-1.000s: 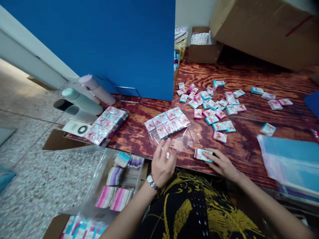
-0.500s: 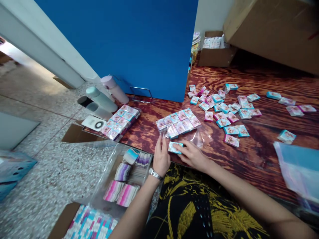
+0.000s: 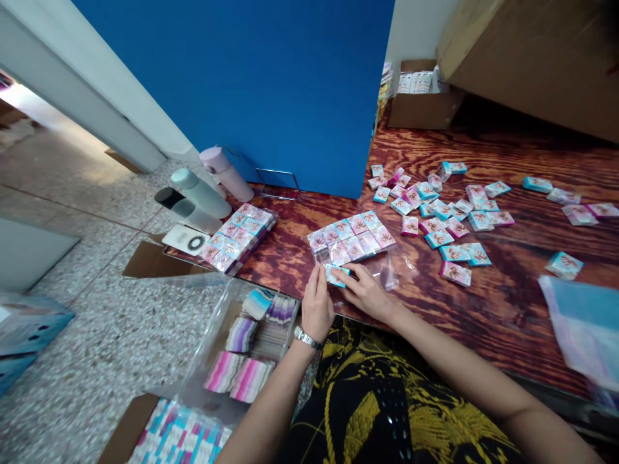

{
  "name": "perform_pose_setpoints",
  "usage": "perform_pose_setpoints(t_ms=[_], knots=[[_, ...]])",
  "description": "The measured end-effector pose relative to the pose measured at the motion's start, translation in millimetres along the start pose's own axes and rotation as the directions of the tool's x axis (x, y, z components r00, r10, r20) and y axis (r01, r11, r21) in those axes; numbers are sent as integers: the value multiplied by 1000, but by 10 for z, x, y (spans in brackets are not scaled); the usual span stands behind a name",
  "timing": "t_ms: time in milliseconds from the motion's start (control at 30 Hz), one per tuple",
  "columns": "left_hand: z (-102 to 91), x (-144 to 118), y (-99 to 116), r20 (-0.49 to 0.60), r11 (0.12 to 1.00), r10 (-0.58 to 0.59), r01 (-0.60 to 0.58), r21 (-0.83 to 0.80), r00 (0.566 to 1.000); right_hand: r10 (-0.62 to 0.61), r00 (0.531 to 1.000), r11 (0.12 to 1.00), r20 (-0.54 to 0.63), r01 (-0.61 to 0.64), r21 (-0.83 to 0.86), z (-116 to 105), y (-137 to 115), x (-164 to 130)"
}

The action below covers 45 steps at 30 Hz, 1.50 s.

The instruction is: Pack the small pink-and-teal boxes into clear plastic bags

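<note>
A small white and turquoise box (image 3: 337, 276) is between my two hands at the table's front edge. My right hand (image 3: 365, 291) pinches its right end. My left hand (image 3: 318, 304), with a metal watch on the wrist, has its fingers together at the box's left end, on the near edge of a clear plastic bag (image 3: 387, 274). What its fingertips grip is partly hidden. In the bag, just beyond the hands, lie rows of the same boxes (image 3: 355, 237), some pink and some turquoise.
Loose small boxes (image 3: 440, 209) are scattered to the right. Flat plastic bags (image 3: 583, 322) lie at the far right. A filled pack (image 3: 242, 237), a white device (image 3: 186, 240) and several bottles (image 3: 200, 193) stand left. Below is an open carton (image 3: 213, 403) with bundled cards.
The small box has moved away from me, up against the bag's near side, carried by my right hand. My left hand's fingers now meet its left end. The view has shifted slightly.
</note>
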<state>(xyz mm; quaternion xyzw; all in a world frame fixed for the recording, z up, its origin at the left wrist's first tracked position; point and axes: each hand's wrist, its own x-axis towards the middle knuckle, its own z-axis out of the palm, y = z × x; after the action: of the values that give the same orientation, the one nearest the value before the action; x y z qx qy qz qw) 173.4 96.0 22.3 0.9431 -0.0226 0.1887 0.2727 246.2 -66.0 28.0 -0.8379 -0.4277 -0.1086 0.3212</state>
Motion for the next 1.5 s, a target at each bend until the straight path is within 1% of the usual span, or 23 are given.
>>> perform_pose_setpoints(t_ms=[100, 233, 367, 500, 633, 733, 800, 900, 1000, 1067, 1133, 1200, 1300, 1400, 1500], knots=[[-8, 0, 26, 4, 1000, -8, 8, -13, 1000, 28, 998, 994, -60, -34, -108, 55, -53, -23], [6, -13, 107, -16, 1000, -17, 17, -3, 1000, 89, 987, 959, -132, -121, -258, 157, -162, -55], [15, -20, 165, -51, 1000, -18, 19, 21, 999, 113, 981, 942, -156, -156, -299, 217, -245, -35], [-6, -29, 173, -63, 999, 10, -7, 39, 998, 88, 979, 943, -184, -142, -300, 188, -277, 6], [-8, -69, 186, -69, 995, 69, -63, 83, 995, 94, 982, 953, -162, -136, -271, 164, -268, 7], [11, -111, 205, -54, 988, 102, -94, 124, 993, 112, 984, 956, -139, -145, -254, 206, -254, 2], [20, -130, 212, -45, 983, 117, -109, 150, 992, 127, 981, 954, -146, -161, -253, 251, -246, 19], [13, -120, 201, -32, 982, 118, -111, 155, 993, 137, 980, 958, -143, -168, -231, 287, -220, 55], [-18, -69, 177, -8, 988, 89, -87, 127, 996, 136, 988, 972, -72, -147, -182, 229, -150, 42], [-38, -37, 166, 2, 991, 71, -71, 111, 997, 110, 994, 973, -23, -112, -202, 150, -79, -1], [-47, -22, 166, 4, 993, 65, -65, 96, 998, 48, 999, 964, -11, -49, -261, 76, -7, -39], [-45, -28, 174, -2, 994, 64, -64, 85, 998, -30, 999, 953, -33, 18, -302, 44, 46, -42], [-28, -61, 187, 1, 994, 79, -79, 74, 997, -100, 993, 940, -69, 72, -333, 101, 63, 29], [-16, -92, 178, 26, 991, 114, -116, 73, 993, -65, 994, 923, -88, 26, -383, 212, 26, 130], [-17, -99, 148, 37, 990, 110, -113, 80, 993, 1, 994, 927, -105, -40, -372, 258, -2, 174]])
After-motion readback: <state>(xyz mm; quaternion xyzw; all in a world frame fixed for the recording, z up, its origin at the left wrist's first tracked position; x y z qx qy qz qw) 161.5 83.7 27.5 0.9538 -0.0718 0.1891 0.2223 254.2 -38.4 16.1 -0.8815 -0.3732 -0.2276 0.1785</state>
